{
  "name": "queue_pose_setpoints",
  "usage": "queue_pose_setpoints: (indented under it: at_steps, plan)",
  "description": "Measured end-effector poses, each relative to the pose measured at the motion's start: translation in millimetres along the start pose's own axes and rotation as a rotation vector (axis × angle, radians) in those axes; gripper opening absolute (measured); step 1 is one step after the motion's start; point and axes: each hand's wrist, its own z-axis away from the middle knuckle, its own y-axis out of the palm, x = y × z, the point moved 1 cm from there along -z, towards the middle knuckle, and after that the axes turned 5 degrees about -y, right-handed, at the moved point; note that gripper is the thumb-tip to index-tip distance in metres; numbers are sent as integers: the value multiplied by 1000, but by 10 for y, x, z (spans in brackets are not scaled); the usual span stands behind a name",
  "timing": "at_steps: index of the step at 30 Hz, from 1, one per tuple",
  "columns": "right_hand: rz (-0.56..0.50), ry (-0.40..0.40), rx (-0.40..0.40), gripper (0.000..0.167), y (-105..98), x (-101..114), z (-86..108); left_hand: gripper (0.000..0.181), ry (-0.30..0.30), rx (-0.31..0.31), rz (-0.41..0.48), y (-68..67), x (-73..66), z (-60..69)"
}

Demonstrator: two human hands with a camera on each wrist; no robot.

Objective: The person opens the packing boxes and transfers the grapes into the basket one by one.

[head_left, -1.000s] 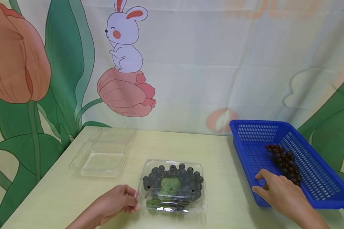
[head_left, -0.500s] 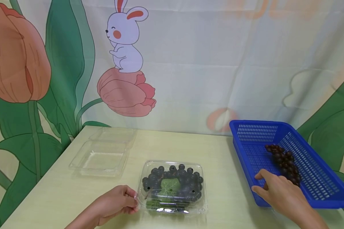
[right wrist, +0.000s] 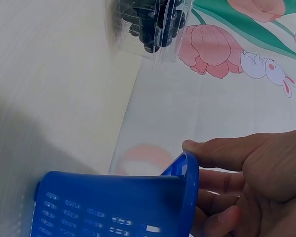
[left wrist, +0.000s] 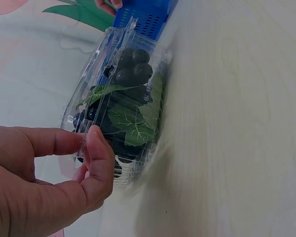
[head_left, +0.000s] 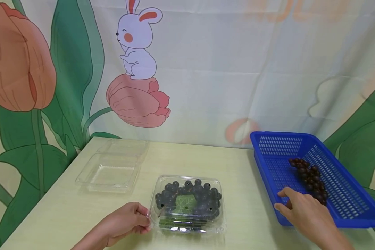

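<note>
A closed clear plastic clamshell box [head_left: 222, 218] of dark grapes [head_left: 203, 194] with green leaves [head_left: 185, 204] sits at the front middle of the table. My left hand [head_left: 126, 220] pinches its left front edge between thumb and fingers, plain in the left wrist view. On the right stands a blue slotted basket [head_left: 265, 177], with a bunch of dark red grapes [head_left: 309, 178] lying inside. My right hand [head_left: 309, 215] is at the basket's left rim; the right wrist view shows the thumb [right wrist: 217, 148] on the near side and curled fingers partly hidden behind that rim.
Another clear clamshell [head_left: 115, 173] stands with its lid raised at the back left of the pale table [head_left: 231, 173]. Behind the table hangs a cloth backdrop [head_left: 206, 86] printed with tulips and a rabbit.
The head view has shifted very slightly. Both hands, the clamshell and the basket stay where they were.
</note>
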Motion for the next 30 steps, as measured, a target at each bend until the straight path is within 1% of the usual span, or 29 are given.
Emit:
queue_pose_setpoints:
  at_steps: [4,8,12,15,19,25,30]
  plan:
    - [-12,13,-1,44,-2,24,10,17,14,0,1,-6,17,-5]
    - [-31,27,2,44,7,33,10,17,11,-6,6,-10,30,-4]
    - [-61,10,-13,45,18,40,9,16,2,-9,7,-12,29,6]
    - [-77,-9,-36,45,20,44,5,17,15,-1,9,-11,30,14]
    - [-77,-11,-53,45,17,61,-1,17,32,12,15,-14,34,18]
    - [-57,4,-57,45,13,115,11,17,27,17,18,-16,31,22]
    - [-37,3,-74,44,7,167,31,17,22,17,21,-10,31,21]
